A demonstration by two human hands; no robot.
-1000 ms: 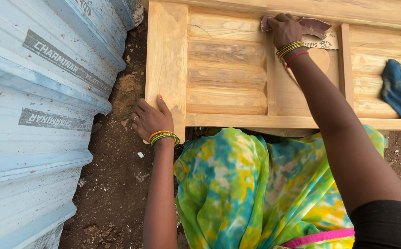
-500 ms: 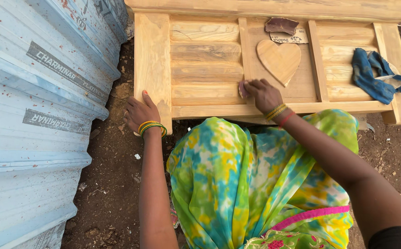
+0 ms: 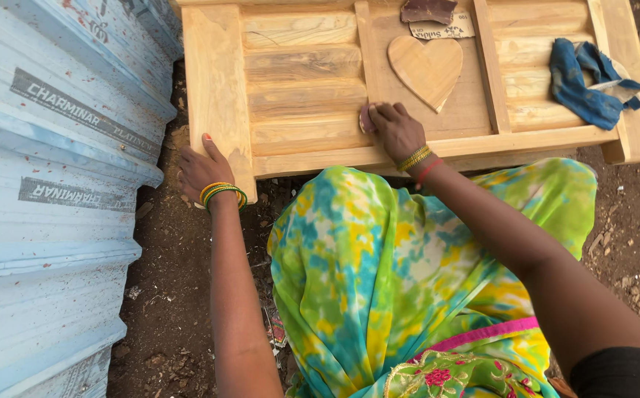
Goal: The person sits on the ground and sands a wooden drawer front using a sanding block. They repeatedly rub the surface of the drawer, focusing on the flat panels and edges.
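The head view looks down on a carved wooden panel (image 3: pixel 298 81) of pale timber that lies flat over bare brown soil (image 3: pixel 180 295), with horizontal slats on its left part and a raised wooden heart (image 3: pixel 427 68) in a framed field near its middle.

The right hand (image 3: pixel 396 129) rests on the panel just below and left of the heart, at the foot of the upright rail between the slats and the heart's field. Its fingers are curled down over a small reddish-brown piece of sandpaper (image 3: pixel 366 118), pressing it against the wood; only the piece's left edge shows past the fingertips. Yellow and red bangles (image 3: pixel 417 160) circle that wrist.

The left hand (image 3: pixel 201 168) lies flat and spread against the outer left edge of the panel's frame, near the lower left corner, fingers pointing upward along the wood; it grips nothing. Green and orange bangles (image 3: pixel 223 193) sit on that wrist.

Above the heart, a dark brown scrap (image 3: pixel 428 10) lies on a pale sheet of sandpaper (image 3: pixel 449 29). A crumpled blue cloth (image 3: pixel 589 87) lies on the panel's right end, well apart from both hands.

Corrugated grey-blue roofing sheets (image 3: pixel 47 184) fill the left side of the view, close beside the panel. The person's green, yellow and teal patterned garment (image 3: pixel 379 273) covers the lap below the panel's near edge.
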